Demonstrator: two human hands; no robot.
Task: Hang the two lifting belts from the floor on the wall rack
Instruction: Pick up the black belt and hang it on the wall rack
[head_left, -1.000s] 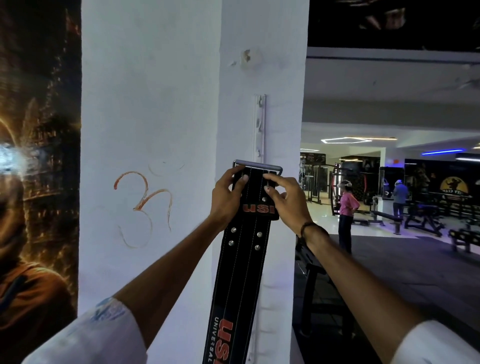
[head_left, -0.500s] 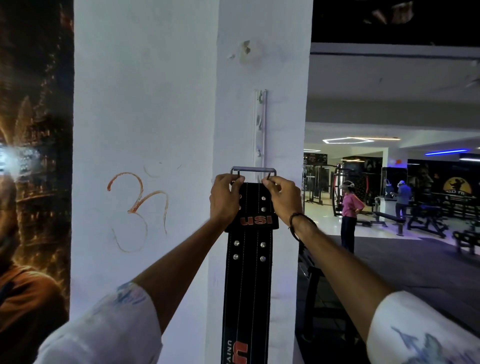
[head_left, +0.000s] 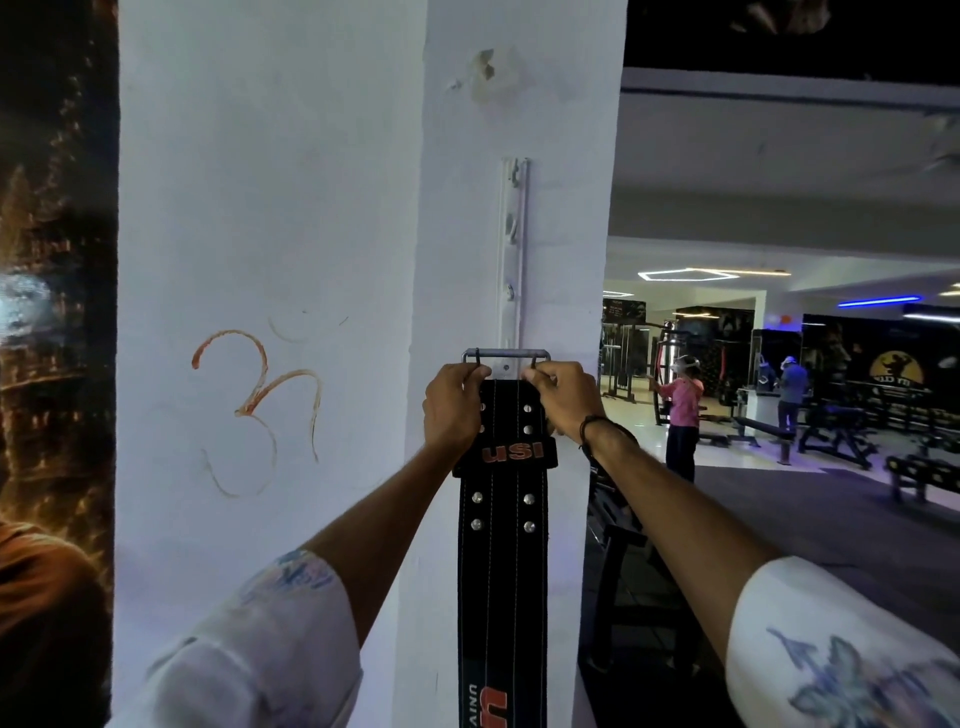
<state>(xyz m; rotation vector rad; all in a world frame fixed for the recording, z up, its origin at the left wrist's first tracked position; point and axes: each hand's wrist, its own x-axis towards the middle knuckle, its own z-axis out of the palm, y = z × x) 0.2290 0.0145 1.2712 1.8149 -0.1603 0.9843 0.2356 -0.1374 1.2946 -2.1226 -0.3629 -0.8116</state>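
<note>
A black lifting belt with silver rivets and red "USI" lettering hangs straight down against the white pillar. Its metal buckle sits at the top, over the lower end of the white wall rack, a narrow vertical strip with small hooks. My left hand grips the belt's top left corner. At the top right corner my right hand grips it as well. I cannot tell whether the buckle is caught on a hook. No second belt is in view.
The white pillar carries an orange drawn symbol left of the belt. A dark poster covers the far left. To the right the gym floor opens out, with benches and two people standing far off.
Both hands have raised the belt and straightened it, bringing the buckle up over the rack's lower end. My view has shifted closer to the pillar.
</note>
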